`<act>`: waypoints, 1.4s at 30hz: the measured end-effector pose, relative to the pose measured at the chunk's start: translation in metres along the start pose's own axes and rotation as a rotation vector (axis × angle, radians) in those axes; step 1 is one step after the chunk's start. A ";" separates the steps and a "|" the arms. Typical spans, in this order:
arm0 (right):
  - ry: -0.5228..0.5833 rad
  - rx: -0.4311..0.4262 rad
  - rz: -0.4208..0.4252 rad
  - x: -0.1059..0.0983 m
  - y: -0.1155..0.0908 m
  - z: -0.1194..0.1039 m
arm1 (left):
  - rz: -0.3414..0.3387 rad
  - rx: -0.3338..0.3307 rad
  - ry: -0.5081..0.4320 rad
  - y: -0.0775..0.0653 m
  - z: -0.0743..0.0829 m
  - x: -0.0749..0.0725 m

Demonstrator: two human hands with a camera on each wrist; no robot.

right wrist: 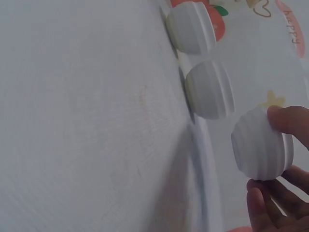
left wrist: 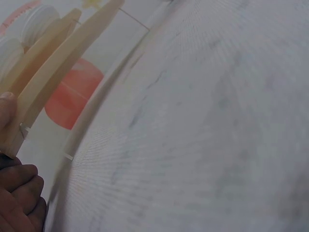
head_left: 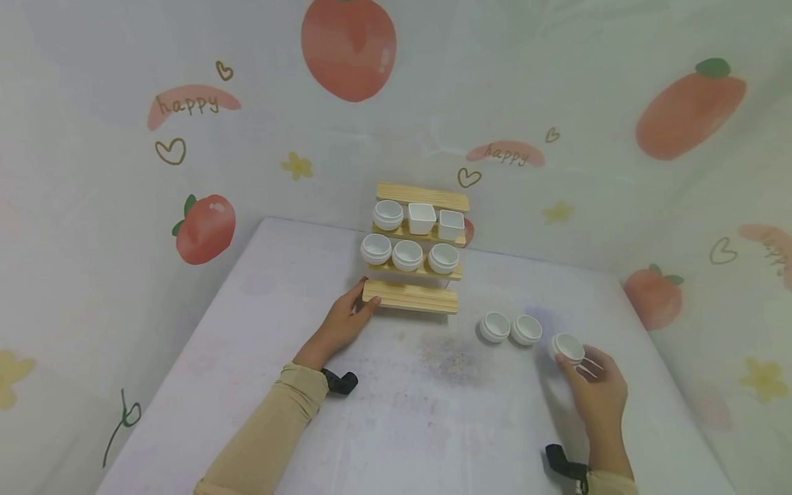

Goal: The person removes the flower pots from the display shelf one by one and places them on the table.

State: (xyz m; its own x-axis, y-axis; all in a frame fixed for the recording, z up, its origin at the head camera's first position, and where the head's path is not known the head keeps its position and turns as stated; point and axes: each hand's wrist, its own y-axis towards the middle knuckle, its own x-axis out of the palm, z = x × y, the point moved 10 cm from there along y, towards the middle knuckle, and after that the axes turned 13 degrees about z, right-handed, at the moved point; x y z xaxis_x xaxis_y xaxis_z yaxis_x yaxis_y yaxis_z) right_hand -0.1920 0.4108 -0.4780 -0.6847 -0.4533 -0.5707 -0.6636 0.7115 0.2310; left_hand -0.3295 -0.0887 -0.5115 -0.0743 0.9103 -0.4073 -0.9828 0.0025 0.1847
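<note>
My left hand (head_left: 340, 326) grips the left end of the lowest board of a tiered wooden stand (head_left: 411, 297), thumb on top and curled fingers below. In my right hand (head_left: 597, 392), a small round white pot (right wrist: 260, 145) with a ribbed side is held between thumb and fingertips, raised off the table. Two more round white pots, a nearer one (head_left: 526, 330) and a farther one (head_left: 495, 327), stand to its left on the table. The stand's middle board carries three round pots (head_left: 407, 256); the upper one carries a round pot (head_left: 388, 215) and two square pots (head_left: 422, 218).
A pale cloth covers the table (head_left: 433, 426). Behind it hangs a white fruit-print curtain (head_left: 421, 117), close to the back of the stand. Black devices sit on both wrists, the left one (head_left: 342, 382) and the right one (head_left: 566, 464).
</note>
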 end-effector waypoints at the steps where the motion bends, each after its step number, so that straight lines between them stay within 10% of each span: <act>1: -0.005 0.014 -0.010 0.002 0.002 0.003 | -0.001 0.001 0.000 0.000 0.000 0.000; 42: -0.047 0.110 -0.199 0.029 0.010 0.018 | 0.008 0.005 -0.012 0.000 0.001 -0.001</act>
State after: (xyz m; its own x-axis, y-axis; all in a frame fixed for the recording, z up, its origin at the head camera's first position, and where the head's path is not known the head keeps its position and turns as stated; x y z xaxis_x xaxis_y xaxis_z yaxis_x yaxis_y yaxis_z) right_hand -0.2133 0.4143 -0.5062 -0.5270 -0.5669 -0.6332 -0.7456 0.6660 0.0242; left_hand -0.3292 -0.0888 -0.5106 -0.0806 0.9150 -0.3954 -0.9813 -0.0033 0.1924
